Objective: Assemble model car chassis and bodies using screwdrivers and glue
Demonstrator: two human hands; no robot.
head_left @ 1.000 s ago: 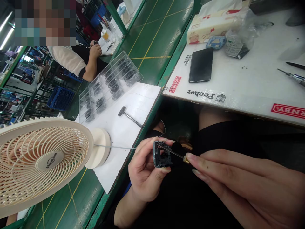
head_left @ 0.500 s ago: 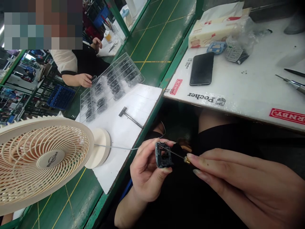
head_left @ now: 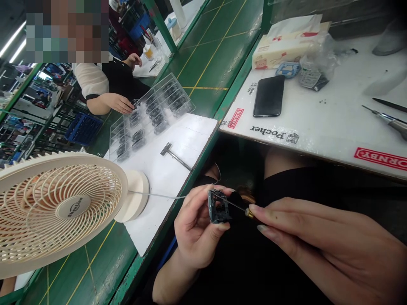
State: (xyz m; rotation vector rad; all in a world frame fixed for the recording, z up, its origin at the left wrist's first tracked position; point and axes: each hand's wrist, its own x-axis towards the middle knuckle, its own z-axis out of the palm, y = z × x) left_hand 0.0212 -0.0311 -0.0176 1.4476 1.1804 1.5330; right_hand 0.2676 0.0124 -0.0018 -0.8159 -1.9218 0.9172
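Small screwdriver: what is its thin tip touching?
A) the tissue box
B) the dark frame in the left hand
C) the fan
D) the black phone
B: the small screwdriver in the right hand reaches its tip into the dark frame that the left hand holds.

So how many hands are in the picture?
4. The person's left hand holds a small dark casing, their right hand a thin screwdriver. A co-worker's hand is at the clear tray, their other hand farther back. Others may be hidden.
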